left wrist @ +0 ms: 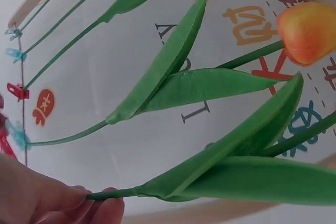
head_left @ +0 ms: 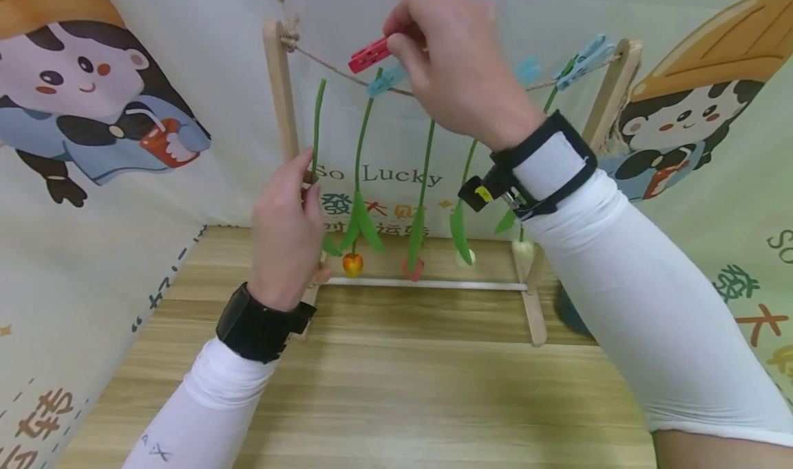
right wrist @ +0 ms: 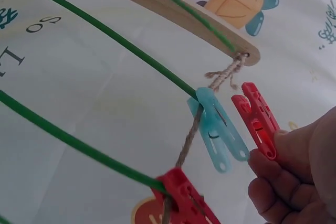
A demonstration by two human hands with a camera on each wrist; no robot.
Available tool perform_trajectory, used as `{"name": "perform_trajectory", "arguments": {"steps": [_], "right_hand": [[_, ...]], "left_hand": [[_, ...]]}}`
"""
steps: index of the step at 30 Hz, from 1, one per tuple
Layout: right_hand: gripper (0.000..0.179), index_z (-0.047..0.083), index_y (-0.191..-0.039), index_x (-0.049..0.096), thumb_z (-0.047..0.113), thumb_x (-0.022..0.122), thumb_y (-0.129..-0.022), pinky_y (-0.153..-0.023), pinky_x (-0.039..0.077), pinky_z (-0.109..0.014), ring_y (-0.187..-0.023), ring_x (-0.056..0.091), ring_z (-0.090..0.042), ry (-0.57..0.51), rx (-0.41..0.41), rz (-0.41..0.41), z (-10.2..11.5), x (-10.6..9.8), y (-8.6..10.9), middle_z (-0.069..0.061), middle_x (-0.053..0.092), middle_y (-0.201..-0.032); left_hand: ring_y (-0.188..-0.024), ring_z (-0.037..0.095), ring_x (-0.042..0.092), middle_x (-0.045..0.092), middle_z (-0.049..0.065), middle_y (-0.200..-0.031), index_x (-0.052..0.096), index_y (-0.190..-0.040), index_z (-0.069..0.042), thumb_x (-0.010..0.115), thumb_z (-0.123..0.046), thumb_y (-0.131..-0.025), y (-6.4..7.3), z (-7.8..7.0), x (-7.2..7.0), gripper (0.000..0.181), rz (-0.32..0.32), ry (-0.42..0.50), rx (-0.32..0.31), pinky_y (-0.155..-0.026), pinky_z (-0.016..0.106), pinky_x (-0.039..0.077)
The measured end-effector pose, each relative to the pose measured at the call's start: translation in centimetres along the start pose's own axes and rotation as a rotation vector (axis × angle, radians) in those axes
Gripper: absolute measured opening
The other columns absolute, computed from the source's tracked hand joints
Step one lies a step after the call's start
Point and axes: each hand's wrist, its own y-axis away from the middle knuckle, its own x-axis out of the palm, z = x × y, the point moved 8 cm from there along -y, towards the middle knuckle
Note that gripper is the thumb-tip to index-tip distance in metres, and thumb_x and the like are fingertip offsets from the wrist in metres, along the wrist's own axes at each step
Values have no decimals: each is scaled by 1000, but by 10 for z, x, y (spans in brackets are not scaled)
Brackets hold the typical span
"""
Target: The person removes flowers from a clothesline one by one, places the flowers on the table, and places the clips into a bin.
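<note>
Stem (head_left: 319, 121) pinched by left grip (head_left: 287, 228), bloom (head_left: 323, 274) partly hidden; red clothespin (head_left: 369, 56) pinched by right grip (head_left: 458, 59), handles (right wrist: 268, 148) partly covered.

Head view as dial. L hand (head_left: 288, 231) 9 o'clk + R hand (head_left: 455, 63) 1 = 2. Flowers (head_left: 353, 265) x5, blooms 8 thru 6 to 3. Blue clips (head_left: 585, 59) x3, approx 12–2; red clips (head_left: 369, 55) x2, 1 at 12, other in R-wrist view. Posts (head_left: 281, 90) x2, approx 11 & 2. Rope (head_left: 328, 64) x1. Rod (head_left: 427, 284) x1, 5. Wrist straps (head_left: 250, 328) x2, 8 & 2. Cartoon figs (head_left: 102, 124) x2, 10 & 2.
</note>
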Motion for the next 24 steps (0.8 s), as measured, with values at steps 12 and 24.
{"name": "perform_trajectory", "arguments": {"steps": [12, 24], "right_hand": [[34, 5, -125, 64, 28, 58, -101, -95, 29, -38, -107, 48, -23, -117, -2, -55, -26, -15, 79, -6, 63, -115], [34, 6, -122, 67, 14, 73, -89, -76, 26, -42, -98, 52, -22, -179, 82, -102, -66, -7, 186, -5, 68, -110]], "left_hand": [[-93, 29, 65, 67, 18, -105, 62, -133, -1, 60, 7, -94, 30, -9, -27, 41, 11, -74, 79, -80, 41, 55], [-72, 23, 54, 58, 13, -102, 64, -135, -9, 59, 14, -86, 77, -18, -12, 55, 245, -158, 202, -53, 32, 46]]}}
